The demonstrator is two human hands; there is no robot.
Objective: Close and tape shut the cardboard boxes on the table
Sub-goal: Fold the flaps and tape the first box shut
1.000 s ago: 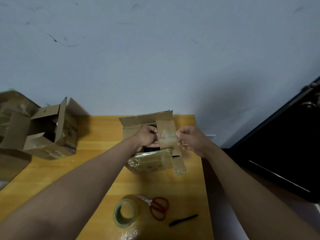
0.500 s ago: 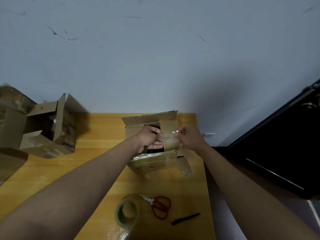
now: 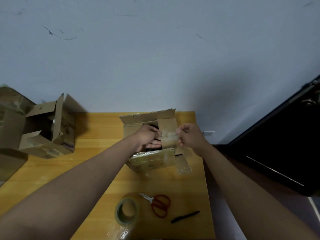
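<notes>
Scuffed pale wall [image 3: 155,58], wood table [image 3: 97,132], dark door [image 3: 284,144].

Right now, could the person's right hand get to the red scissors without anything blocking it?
Probably yes, once it lets go. The right hand is pinching a strip of clear tape at the open cardboard box. The red-handled scissors lie in the open on the wooden table, nearer the person, with nothing between.

A brown cardboard box [image 3: 152,158] sits mid-bench, flaps partly open, its near flap covered in glossy tape. A second open box [image 3: 50,129] lies tipped at the left. A tape roll [image 3: 127,211] stands nearer.
</notes>
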